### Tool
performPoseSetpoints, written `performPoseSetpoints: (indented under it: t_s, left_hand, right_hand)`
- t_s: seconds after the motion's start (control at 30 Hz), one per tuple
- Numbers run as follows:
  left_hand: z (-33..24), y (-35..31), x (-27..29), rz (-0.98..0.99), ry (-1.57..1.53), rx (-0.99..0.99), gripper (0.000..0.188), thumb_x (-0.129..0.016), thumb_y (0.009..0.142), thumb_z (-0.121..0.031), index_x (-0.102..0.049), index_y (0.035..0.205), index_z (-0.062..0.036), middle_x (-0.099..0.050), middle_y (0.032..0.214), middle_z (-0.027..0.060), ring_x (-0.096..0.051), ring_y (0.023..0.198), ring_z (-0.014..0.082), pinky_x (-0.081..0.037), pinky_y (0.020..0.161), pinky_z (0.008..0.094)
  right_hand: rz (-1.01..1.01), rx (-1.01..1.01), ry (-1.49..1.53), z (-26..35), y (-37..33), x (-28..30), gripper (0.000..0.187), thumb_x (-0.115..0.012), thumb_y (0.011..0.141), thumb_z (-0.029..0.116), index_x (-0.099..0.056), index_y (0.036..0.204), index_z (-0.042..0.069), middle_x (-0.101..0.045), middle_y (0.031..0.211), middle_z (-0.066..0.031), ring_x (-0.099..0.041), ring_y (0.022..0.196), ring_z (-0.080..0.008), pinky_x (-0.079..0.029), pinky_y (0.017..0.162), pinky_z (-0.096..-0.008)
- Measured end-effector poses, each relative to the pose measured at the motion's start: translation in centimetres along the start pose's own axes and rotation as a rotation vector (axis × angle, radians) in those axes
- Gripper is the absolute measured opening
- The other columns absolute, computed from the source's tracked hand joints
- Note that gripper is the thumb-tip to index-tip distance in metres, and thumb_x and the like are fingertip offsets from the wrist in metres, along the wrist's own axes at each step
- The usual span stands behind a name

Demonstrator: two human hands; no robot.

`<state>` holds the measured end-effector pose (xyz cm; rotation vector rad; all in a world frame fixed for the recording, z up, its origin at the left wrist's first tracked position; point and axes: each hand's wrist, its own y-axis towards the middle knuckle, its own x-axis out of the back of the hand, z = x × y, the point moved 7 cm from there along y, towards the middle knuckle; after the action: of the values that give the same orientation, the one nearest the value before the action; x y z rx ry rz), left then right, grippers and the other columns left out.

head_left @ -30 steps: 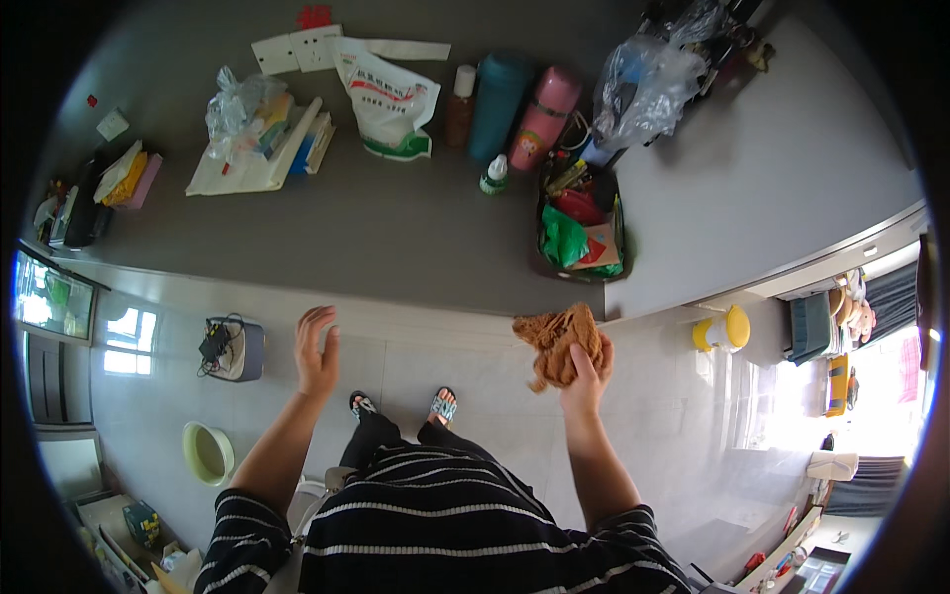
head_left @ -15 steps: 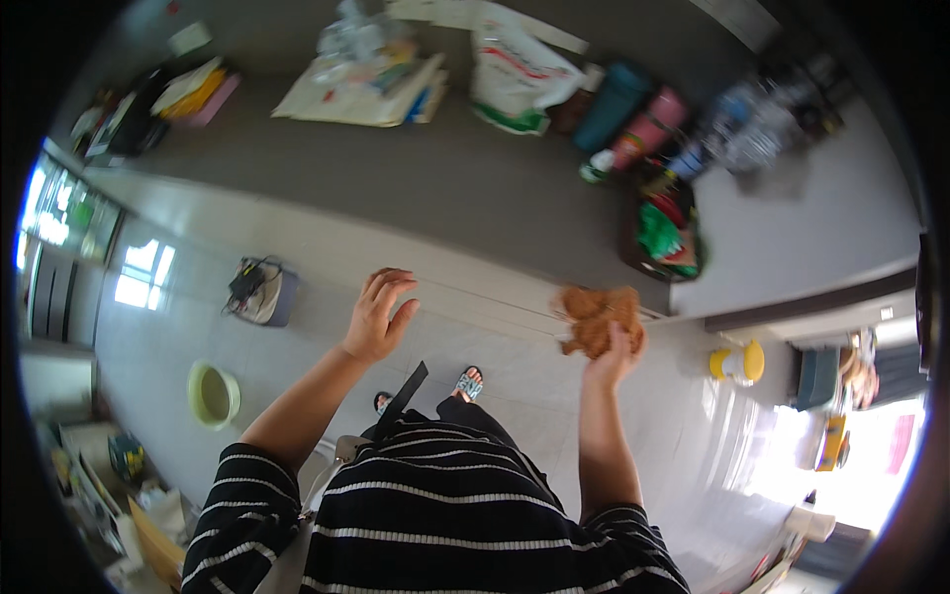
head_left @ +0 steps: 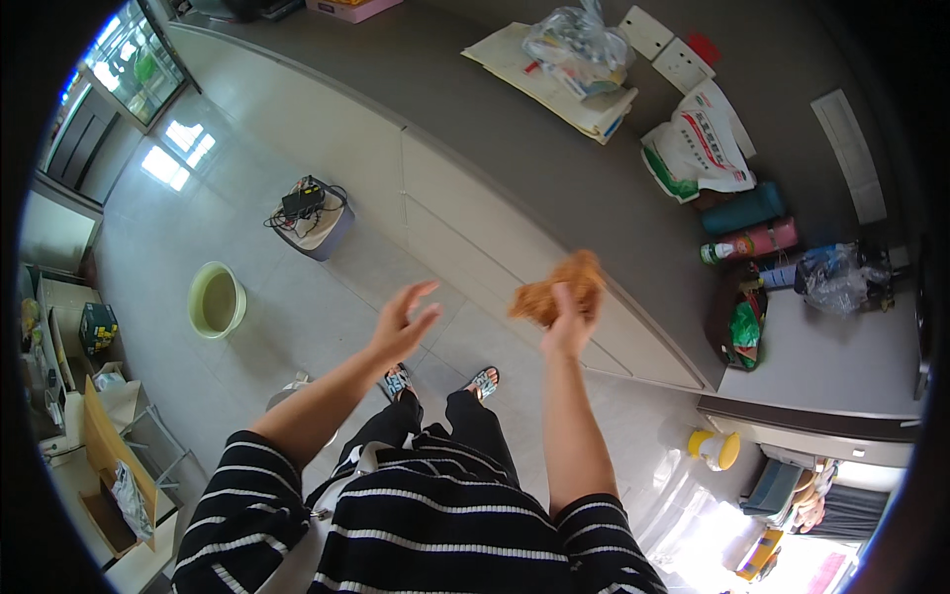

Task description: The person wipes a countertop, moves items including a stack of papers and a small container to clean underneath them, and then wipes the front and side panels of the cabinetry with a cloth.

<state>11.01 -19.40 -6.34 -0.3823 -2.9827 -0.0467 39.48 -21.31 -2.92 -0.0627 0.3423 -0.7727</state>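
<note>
Fingers [head_left: 564,301], right hand [head_left: 568,334] | clutch brown cloth [head_left: 575,271] | long axis slants forward-right

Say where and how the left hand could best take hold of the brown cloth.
The brown cloth is probably best pinched by its left end, between thumb and fingers, coming from the left. It is bunched, and that end juts out past the right hand, which clasps it farther right; the left hand is empty on that side.

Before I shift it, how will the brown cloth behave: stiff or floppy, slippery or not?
Likely floppy: the cloth bunches into folds in the right hand. Probably light, as that hand alone holds it up. Its rough-looking surface suggests little slipping.
</note>
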Motion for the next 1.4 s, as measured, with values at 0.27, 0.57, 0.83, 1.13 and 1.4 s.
performPoseSetpoints:
  t_s: [0.27, 0.57, 0.83, 1.13, 1.4]
  left_hand:
    - [-3.2, 2.2, -7.5, -0.031, -0.753, -0.012, 0.067, -0.066, 0.091, -0.023, -0.032, 0.146, -0.0038, -0.049, 0.132, 0.0095, -0.048, 0.121, 0.0180, -0.040, 0.101, 0.0330]
    - [-9.8, 15.1, -3.1, -0.825, -0.259, -0.262, 0.042, -0.070, 0.087, -0.024, -0.050, 0.119, -0.0039, -0.052, 0.117, 0.0161, -0.053, 0.106, 0.0287, -0.044, 0.089, 0.0398]
    - [-10.7, 10.8, -20.2, -0.635, 0.064, -0.472, 0.042, -0.083, 0.070, -0.018, -0.061, 0.103, -0.0059, -0.052, 0.111, 0.0161, -0.053, 0.104, 0.0356, -0.045, 0.090, 0.0427]
    - [-17.4, 23.2, -20.6, -0.159, 0.721, -0.431, 0.044, -0.072, 0.077, -0.039, -0.065, 0.110, -0.0116, -0.057, 0.111, 0.0109, -0.053, 0.106, 0.0333, -0.049, 0.083, 0.0427]
    - [-13.6, 23.7, -12.9, -0.267, 0.968, -0.053, 0.045, -0.071, 0.075, -0.039, -0.063, 0.109, -0.0105, -0.057, 0.114, 0.0086, -0.053, 0.112, 0.0335, -0.051, 0.085, 0.0430]
  right_hand:
    - [0.569, 0.043, -0.350, -5.3, -6.8, -8.3, 0.054, -0.039, 0.100, 0.051, -0.046, 0.128, 0.006, -0.040, 0.137, -0.0126, -0.035, 0.127, -0.0262, -0.026, 0.110, -0.0415]
    - [0.388, 1.159, -1.298, 11.0, 4.7, -3.6, 0.066, -0.031, 0.100, 0.052, -0.040, 0.140, 0.000, -0.036, 0.147, -0.0206, -0.025, 0.138, -0.0418, -0.019, 0.112, -0.0537]
    - [0.294, 0.762, -0.890, 10.4, 10.2, 3.3, 0.058, -0.027, 0.104, 0.045, -0.043, 0.137, 0.000, -0.043, 0.141, -0.0199, -0.036, 0.132, -0.0396, -0.024, 0.111, -0.0478]
    - [0.235, 0.834, -1.271, 11.2, 13.9, 7.3, 0.052, -0.037, 0.102, 0.040, -0.044, 0.136, 0.001, -0.042, 0.141, -0.0231, -0.034, 0.133, -0.0421, -0.025, 0.110, -0.0536]
    - [0.233, 0.943, -1.331, 11.0, 13.6, 7.2, 0.049, -0.044, 0.100, 0.037, -0.044, 0.137, 0.004, -0.042, 0.141, -0.0240, -0.034, 0.133, -0.0433, -0.026, 0.110, -0.0538]
